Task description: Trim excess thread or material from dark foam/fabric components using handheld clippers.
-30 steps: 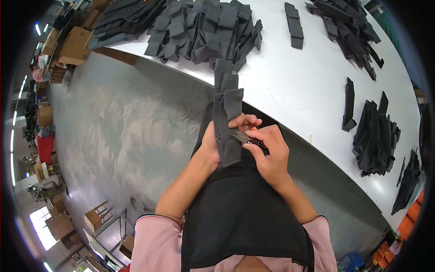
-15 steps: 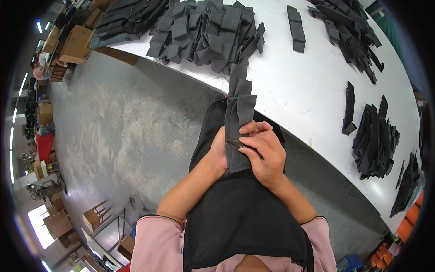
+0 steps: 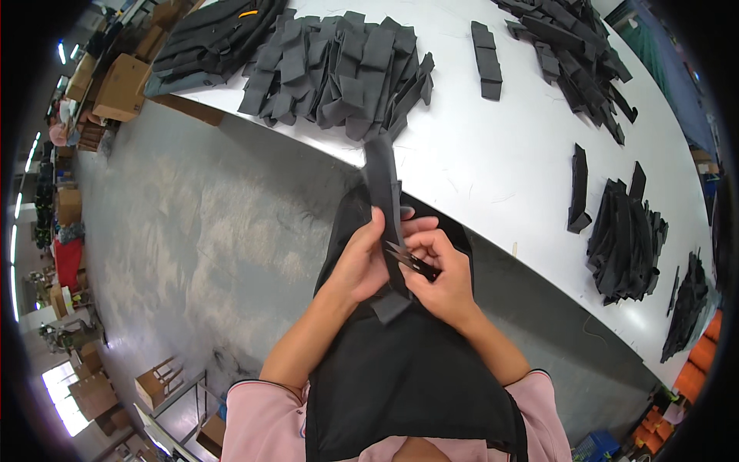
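Note:
A dark grey fabric strip (image 3: 381, 173) hangs lengthwise between my hands, in front of my black apron (image 3: 408, 369). My left hand (image 3: 360, 260) is closed on its left side, with the thumb lying along the edge. In my right hand (image 3: 450, 279) is a small pair of thread snips (image 3: 416, 264) with a dark handle. Their pointed blades aim up and left, over the strip. Some right-hand fingers are partly hidden behind the cloth. The strip's far end is near the table edge; its near end is bent over the apron.
On the white table (image 3: 454, 158) lies a wide pile of folded grey strips (image 3: 339, 69), beside black bags (image 3: 212, 42). Single strips (image 3: 486, 60) and several darker bundles (image 3: 627, 239) lie rightward. Cardboard boxes (image 3: 122, 86) stand at far left.
The strip has turned over in my hands, from its layered flaps to a smoother face. The snips have swung into fuller view, with their blades apart. My hands have shifted slightly left.

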Tool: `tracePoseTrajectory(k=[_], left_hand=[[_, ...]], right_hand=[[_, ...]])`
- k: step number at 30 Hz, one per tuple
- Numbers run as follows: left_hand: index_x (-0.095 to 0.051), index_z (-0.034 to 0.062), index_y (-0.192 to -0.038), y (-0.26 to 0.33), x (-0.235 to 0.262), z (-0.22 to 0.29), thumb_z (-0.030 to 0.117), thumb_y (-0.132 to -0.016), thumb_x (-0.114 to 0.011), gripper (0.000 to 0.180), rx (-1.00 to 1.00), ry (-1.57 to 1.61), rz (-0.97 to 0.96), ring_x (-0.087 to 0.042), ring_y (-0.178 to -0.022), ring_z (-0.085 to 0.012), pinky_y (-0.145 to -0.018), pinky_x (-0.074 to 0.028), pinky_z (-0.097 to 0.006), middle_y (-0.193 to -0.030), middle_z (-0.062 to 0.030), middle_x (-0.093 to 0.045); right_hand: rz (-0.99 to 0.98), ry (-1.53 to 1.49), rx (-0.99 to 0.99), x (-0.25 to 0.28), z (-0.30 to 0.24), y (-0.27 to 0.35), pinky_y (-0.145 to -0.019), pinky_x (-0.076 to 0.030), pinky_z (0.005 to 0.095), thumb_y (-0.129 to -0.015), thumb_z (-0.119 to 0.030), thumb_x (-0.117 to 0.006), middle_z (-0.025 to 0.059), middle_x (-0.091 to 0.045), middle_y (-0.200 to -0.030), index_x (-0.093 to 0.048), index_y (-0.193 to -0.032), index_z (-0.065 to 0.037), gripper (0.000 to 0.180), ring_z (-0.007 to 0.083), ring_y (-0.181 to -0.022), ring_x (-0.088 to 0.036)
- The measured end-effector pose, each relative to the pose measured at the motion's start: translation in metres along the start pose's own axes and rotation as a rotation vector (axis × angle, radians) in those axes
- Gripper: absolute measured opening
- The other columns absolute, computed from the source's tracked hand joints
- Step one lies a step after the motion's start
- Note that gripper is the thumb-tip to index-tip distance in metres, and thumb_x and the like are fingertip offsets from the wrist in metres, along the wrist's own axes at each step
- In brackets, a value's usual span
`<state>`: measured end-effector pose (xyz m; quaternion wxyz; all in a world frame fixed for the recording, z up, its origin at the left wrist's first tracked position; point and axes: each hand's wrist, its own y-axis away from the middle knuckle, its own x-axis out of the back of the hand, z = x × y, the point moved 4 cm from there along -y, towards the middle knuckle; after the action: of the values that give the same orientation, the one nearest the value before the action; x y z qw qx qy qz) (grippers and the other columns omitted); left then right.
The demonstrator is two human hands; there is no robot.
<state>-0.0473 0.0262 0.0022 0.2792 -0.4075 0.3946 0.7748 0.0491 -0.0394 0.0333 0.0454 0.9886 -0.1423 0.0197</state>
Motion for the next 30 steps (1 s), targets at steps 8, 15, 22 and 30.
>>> tracePoseTrajectory(k=[8,15,22,30], left_hand=[[-0.047,0.001,-0.114,-0.001,-0.005,0.018,0.023,-0.092,-0.058,0.034,-0.02,-0.317,0.132,-0.066,-0.083,-0.0234,-0.07,-0.057,-0.035,-0.105,-0.0177,-0.062],[-0.047,0.0012,-0.112,0.003,-0.013,0.012,0.021,-0.092,-0.058,0.03,0.03,-0.373,0.145,-0.066,-0.074,-0.0209,-0.063,-0.057,-0.031,-0.097,-0.014,-0.063],[-0.048,0.0015,-0.106,0.003,-0.01,0.013,0.019,-0.09,-0.06,0.027,0.059,-0.346,0.171,-0.064,-0.067,-0.0195,-0.056,-0.055,-0.031,-0.091,-0.0124,-0.062],[-0.049,0.0013,-0.109,0.002,-0.016,0.013,0.021,-0.091,-0.06,0.029,0.075,-0.413,0.17,-0.066,-0.07,-0.019,-0.059,-0.056,-0.029,-0.094,-0.0119,-0.063]], right_hand=[[0.296,0.425,0.203,0.033,-0.016,0.015,-0.05,-0.044,0.0257,-0.072,-0.002,-0.069,0.0056,-0.056,-0.082,-0.059,-0.103,-0.005,0.032,0.0145,-0.056,-0.053],[0.295,0.714,0.41,0.04,-0.021,-0.014,-0.053,-0.044,0.0289,-0.073,-0.003,-0.067,0.0062,-0.06,-0.082,-0.061,-0.098,-0.006,0.026,0.0218,-0.06,-0.058],[0.322,0.564,0.314,0.042,-0.014,-0.014,-0.054,-0.045,0.0277,-0.073,-0.001,-0.068,0.0064,-0.062,-0.078,-0.063,-0.093,-0.004,0.02,0.0205,-0.06,-0.059],[0.338,0.442,0.265,0.05,-0.01,-0.011,-0.055,-0.046,0.0263,-0.074,0.002,-0.067,0.0085,-0.06,-0.077,-0.063,-0.094,-0.003,0.021,0.018,-0.061,-0.057]])
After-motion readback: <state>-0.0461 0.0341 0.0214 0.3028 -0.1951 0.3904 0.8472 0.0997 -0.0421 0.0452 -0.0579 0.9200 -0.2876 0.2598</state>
